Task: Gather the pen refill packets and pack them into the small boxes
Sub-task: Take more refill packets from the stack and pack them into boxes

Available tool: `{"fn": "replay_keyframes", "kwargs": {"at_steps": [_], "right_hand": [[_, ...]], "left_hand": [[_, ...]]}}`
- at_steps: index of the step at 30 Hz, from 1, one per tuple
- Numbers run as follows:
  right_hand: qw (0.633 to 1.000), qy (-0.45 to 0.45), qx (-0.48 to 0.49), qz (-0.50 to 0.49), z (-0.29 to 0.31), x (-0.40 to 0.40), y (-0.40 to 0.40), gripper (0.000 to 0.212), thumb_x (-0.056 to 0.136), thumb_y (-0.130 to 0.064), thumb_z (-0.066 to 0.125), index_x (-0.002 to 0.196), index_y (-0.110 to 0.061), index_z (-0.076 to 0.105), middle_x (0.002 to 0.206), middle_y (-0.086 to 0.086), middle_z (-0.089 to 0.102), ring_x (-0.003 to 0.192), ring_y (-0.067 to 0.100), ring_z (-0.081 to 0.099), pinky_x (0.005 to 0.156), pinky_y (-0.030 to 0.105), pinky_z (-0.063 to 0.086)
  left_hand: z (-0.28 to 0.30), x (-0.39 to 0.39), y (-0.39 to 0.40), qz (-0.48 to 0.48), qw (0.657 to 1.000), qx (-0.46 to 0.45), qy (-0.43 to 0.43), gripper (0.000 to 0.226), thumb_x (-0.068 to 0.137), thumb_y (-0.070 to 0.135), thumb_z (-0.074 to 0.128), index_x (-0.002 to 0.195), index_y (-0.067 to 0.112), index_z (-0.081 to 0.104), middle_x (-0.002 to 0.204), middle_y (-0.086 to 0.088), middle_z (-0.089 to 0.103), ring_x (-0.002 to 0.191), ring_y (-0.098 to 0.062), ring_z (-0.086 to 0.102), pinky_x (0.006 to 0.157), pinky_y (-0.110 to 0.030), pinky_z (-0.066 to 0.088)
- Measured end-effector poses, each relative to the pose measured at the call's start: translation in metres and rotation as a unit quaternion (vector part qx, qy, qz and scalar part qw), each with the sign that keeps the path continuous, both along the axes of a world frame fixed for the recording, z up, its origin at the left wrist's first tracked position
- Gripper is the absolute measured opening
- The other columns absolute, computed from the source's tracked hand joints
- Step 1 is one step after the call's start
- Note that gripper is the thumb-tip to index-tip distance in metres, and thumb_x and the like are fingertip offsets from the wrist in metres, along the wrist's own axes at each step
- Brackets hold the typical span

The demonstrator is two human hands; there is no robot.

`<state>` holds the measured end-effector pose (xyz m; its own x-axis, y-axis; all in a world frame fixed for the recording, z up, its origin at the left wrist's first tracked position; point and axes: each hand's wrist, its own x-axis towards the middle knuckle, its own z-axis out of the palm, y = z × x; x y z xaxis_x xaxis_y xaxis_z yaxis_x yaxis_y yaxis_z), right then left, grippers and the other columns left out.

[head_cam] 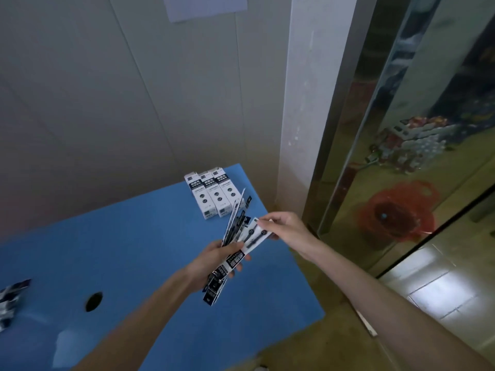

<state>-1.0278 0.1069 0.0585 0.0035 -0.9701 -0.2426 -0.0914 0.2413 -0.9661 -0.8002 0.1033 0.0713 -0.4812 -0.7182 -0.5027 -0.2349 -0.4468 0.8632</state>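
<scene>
My left hand (214, 259) grips a fanned bundle of long black-and-white pen refill packets (235, 234) above the blue table (128, 236). My right hand (284, 226) pinches the far end of the top packet (254, 236) of that bundle. Three small white boxes with black labels (213, 195) lie side by side at the table's far corner, just beyond the bundle. More loose packets (10, 298) lie at the left edge of the view, blurred.
A round dark hole (94, 301) is in the tabletop at the near left. Grey wall panels stand behind the table. A white pillar (302, 103) and a reflective metal panel (401, 129) rise on the right, with tiled floor below.
</scene>
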Motion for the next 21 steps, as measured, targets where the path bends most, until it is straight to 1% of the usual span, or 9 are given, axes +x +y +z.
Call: {"fn": "replay_keyframes", "kwargs": {"at_steps": [3, 5, 8, 10, 12, 16, 18, 19, 21], "right_hand": [[1.0, 0.009, -0.009, 0.023, -0.005, -0.033, -0.017, 0.015, 0.096, -0.024, 0.073, 0.106, -0.014, 0.077, 0.078, -0.006, 0.069, 0.067, 0.003, 0.059, 0.058, 0.014, 0.046], [0.998, 0.011, -0.012, 0.053, -0.007, -0.059, -0.025, 0.017, 0.096, -0.023, 0.073, 0.111, -0.014, 0.075, 0.075, -0.009, 0.066, 0.061, 0.002, 0.056, 0.052, 0.015, 0.043], [0.992, -0.02, 0.009, 0.121, -0.009, -0.1, -0.041, 0.03, 0.094, -0.013, 0.073, 0.124, -0.015, 0.069, 0.094, 0.0, 0.071, 0.065, -0.003, 0.059, 0.057, 0.016, 0.047], [0.985, -0.061, 0.015, 0.162, -0.006, -0.126, -0.049, 0.036, 0.092, -0.006, 0.073, 0.127, -0.014, 0.067, 0.099, 0.003, 0.072, 0.069, 0.001, 0.061, 0.058, 0.017, 0.048], [0.979, -0.078, 0.009, 0.186, -0.002, -0.148, -0.058, 0.037, 0.091, -0.003, 0.073, 0.125, -0.013, 0.066, 0.098, 0.003, 0.072, 0.073, 0.005, 0.062, 0.059, 0.018, 0.049], [0.973, -0.085, 0.006, 0.213, 0.001, -0.174, -0.073, 0.036, 0.091, -0.003, 0.073, 0.127, -0.009, 0.065, 0.105, 0.01, 0.071, 0.073, 0.005, 0.063, 0.06, 0.021, 0.051], [0.969, -0.084, 0.005, 0.231, 0.001, -0.18, -0.082, 0.032, 0.091, -0.002, 0.073, 0.121, -0.006, 0.066, 0.105, 0.014, 0.071, 0.073, 0.008, 0.063, 0.06, 0.022, 0.051], [0.967, -0.08, 0.001, 0.241, 0.001, -0.183, -0.086, 0.029, 0.09, -0.002, 0.074, 0.118, -0.005, 0.067, 0.105, 0.017, 0.071, 0.073, 0.01, 0.063, 0.06, 0.022, 0.052], [0.963, -0.071, -0.008, 0.259, 0.0, -0.186, -0.097, 0.024, 0.089, -0.003, 0.075, 0.113, -0.004, 0.068, 0.105, 0.019, 0.071, 0.073, 0.012, 0.063, 0.06, 0.023, 0.052]], "left_hand": [[-0.001, -0.036, -0.005, 0.035, 0.999, 0.004, 0.004, 0.031, 0.101, 0.032, 0.063, 0.117, 0.006, 0.062, 0.102, -0.013, 0.075, 0.068, -0.019, 0.06, 0.053, -0.029, 0.046], [-0.001, -0.067, -0.006, 0.059, 0.998, 0.009, -0.001, 0.032, 0.102, 0.03, 0.061, 0.121, 0.005, 0.062, 0.099, -0.01, 0.077, 0.064, -0.017, 0.06, 0.051, -0.027, 0.046], [0.002, -0.11, -0.008, 0.104, 0.994, 0.021, -0.021, 0.034, 0.104, 0.026, 0.057, 0.123, -0.002, 0.062, 0.073, 0.002, 0.073, 0.052, -0.011, 0.058, 0.046, -0.022, 0.045], [0.009, -0.135, -0.007, 0.134, 0.99, 0.028, -0.021, 0.034, 0.104, 0.026, 0.058, 0.121, -0.004, 0.061, 0.07, 0.0, 0.07, 0.052, -0.011, 0.059, 0.045, -0.021, 0.045], [0.017, -0.155, -0.007, 0.152, 0.987, 0.025, -0.037, 0.032, 0.103, 0.026, 0.06, 0.117, -0.002, 0.06, 0.073, -0.003, 0.072, 0.052, -0.012, 0.059, 0.045, -0.022, 0.046], [0.023, -0.18, -0.011, 0.172, 0.983, 0.025, -0.056, 0.045, 0.096, 0.037, 0.068, 0.121, 0.0, 0.061, 0.088, -0.018, 0.072, 0.059, -0.019, 0.06, 0.05, -0.026, 0.048], [0.023, -0.187, -0.01, 0.168, 0.984, 0.022, -0.055, 0.051, 0.094, 0.043, 0.068, 0.125, 0.003, 0.062, 0.104, -0.027, 0.071, 0.069, -0.024, 0.061, 0.054, -0.027, 0.051], [0.023, -0.191, -0.011, 0.177, 0.983, 0.023, -0.044, 0.05, 0.095, 0.042, 0.067, 0.127, 0.004, 0.061, 0.11, -0.025, 0.071, 0.072, -0.024, 0.062, 0.055, -0.027, 0.052], [0.023, -0.198, -0.012, 0.2, 0.979, 0.028, -0.022, 0.043, 0.101, 0.036, 0.062, 0.13, 0.004, 0.06, 0.108, -0.016, 0.075, 0.072, -0.019, 0.066, 0.054, -0.025, 0.053]]}}
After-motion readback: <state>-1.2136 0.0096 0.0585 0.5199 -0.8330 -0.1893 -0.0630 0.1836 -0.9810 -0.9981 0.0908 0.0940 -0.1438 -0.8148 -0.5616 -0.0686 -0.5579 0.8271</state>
